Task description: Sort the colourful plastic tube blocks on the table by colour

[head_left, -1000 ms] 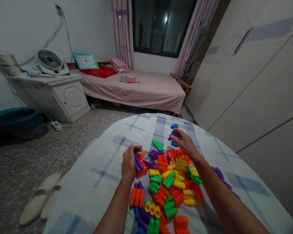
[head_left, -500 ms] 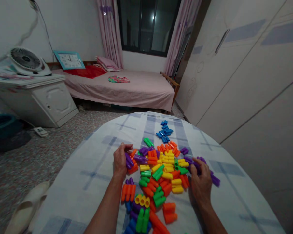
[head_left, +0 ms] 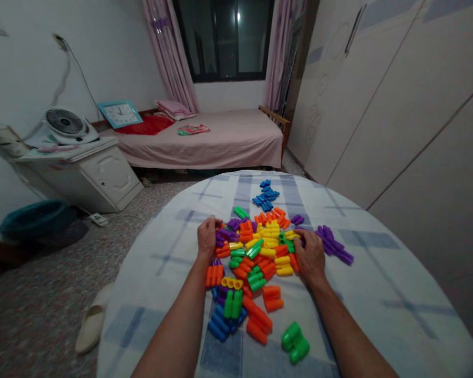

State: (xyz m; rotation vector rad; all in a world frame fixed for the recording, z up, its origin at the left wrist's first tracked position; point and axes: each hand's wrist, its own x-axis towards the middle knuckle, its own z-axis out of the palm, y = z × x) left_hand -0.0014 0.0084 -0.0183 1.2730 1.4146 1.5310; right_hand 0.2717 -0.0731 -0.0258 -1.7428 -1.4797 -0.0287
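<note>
A pile of plastic tube-shaped building blocks in several colours lies on the cloth-covered round table (head_left: 169, 294). At the pile's left edge, my left hand (head_left: 207, 239) has its fingers curled against a purple block (head_left: 219, 240); its fingertips are partly hidden. Across the pile, my right hand (head_left: 311, 255) has thumb and index finger closed round the end of a yellow block (head_left: 290, 234), beside a green block (head_left: 283, 239). A joined strip of purple blocks (head_left: 335, 245) lies just right of that hand. Yellow blocks (head_left: 270, 231) are bunched between the hands.
Blue blocks (head_left: 266, 199) form a group at the far side. Nearer me lie a green block (head_left: 295, 342), orange blocks (head_left: 258, 319) and a mixed stack with blue blocks (head_left: 218, 323). Beyond the table stand a bed (head_left: 236, 139), a cabinet (head_left: 110, 178) and a wardrobe (head_left: 398, 115).
My right hand has shifted left off the purple strip to the yellow and green blocks. My left hand stays by the purple block. The camera view has tilted, showing more of the near table.
</note>
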